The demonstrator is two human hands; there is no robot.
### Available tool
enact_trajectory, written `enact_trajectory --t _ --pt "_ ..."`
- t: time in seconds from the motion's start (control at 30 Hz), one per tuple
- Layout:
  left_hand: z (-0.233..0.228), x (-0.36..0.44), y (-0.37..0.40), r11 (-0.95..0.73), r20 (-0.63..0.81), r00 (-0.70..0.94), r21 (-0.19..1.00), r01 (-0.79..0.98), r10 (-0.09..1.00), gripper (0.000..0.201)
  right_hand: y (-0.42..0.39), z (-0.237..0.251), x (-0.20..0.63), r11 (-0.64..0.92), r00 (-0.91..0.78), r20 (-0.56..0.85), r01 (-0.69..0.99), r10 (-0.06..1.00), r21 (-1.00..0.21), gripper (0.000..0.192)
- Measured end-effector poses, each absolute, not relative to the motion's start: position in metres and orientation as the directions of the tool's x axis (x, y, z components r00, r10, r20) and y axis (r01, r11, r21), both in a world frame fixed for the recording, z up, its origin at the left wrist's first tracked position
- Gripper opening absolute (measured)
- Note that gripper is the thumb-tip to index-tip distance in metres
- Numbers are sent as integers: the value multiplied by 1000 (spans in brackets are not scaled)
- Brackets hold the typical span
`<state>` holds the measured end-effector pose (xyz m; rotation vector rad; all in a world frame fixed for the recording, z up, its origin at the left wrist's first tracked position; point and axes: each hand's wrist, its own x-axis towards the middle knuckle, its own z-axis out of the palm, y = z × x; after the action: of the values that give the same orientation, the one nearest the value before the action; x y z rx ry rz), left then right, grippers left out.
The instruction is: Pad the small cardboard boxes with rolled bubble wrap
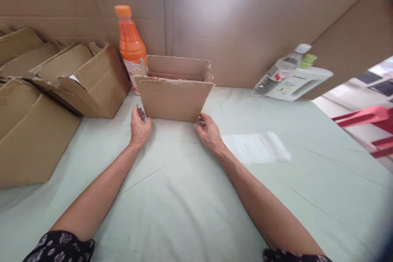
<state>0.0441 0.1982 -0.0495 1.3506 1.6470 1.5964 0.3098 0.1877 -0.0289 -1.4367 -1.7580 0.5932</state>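
Both hands rest on the pale green tablecloth (184,196) at the foot of a small open cardboard box (173,96), which stands upright between them and just beyond the fingertips. The left hand (138,127) lies at the box's lower left corner, fingers loosely curled and touching or nearly touching the cardboard; the right hand (209,131) lies at the lower right corner in the same loose way. Neither hand is clamped on anything, and they are set apart by the width of the box. Just to the right of the right hand a clear plastic bag (256,147) lies flat on the cloth. Beyond the left hand, behind the box, stands an orange bottle (130,43). Left of the left hand sit several more cardboard boxes (82,80). Far beyond the right hand, a clear bottle (281,69) and a white jug (302,82) lean by the cardboard wall.
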Motion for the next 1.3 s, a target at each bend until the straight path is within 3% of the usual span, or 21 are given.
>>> enact_trajectory --t 0.07,0.13,0.2,0.27,0.43,0.53,0.6,0.67,0.73,0.83,0.93,1.1,1.2,1.3 --pt "-46 44 184 -149 277 -397 934 324 875 80 161 -21 319 280 -100 297 694 950 -663 53" --pt "-43 43 161 -126 259 -358 927 354 897 82 126 -17 335 298 -146 327 823 934 -483 50" --pt "-41 42 130 -122 262 -257 881 457 930 78 90 -18 355 263 -161 333 920 929 -290 49" --pt "-41 44 96 -182 291 -94 787 590 952 70 64 -22 374 192 -117 324 958 939 -213 43" --pt "-42 63 24 -398 332 229 646 652 915 55 46 -26 384 197 -102 305 935 947 -297 33" --pt "-38 69 1 -433 339 271 650 625 901 66 35 -16 351 335 -243 285 879 927 -340 27" --pt "-33 68 -8 -479 363 313 638 603 878 81 20 -6 324 456 -380 255 774 889 -439 26" --pt "-28 66 -12 -573 400 411 604 554 819 82 4 6 302 521 -507 216 598 834 -609 26" --pt "-26 64 -14 -654 443 486 585 480 753 61 -7 16 291 472 -586 161 429 795 -770 24" --pt "-26 64 -13 -671 491 463 605 429 738 27 -10 21 292 363 -558 104 377 823 -852 26" --pt "-26 66 -13 -669 505 444 616 415 740 19 2 12 304 418 -441 189 510 877 -752 29" --pt "-18 69 -16 -748 552 518 573 334 654 18 39 -14 323 552 -522 199 714 830 -430 33" --pt "-15 70 -18 -762 567 521 564 319 638 16 59 -20 335 466 -422 199 822 885 -327 39" --pt "-14 69 -18 -773 558 546 540 332 625 16 62 -21 345 368 -303 239 878 922 -305 39"
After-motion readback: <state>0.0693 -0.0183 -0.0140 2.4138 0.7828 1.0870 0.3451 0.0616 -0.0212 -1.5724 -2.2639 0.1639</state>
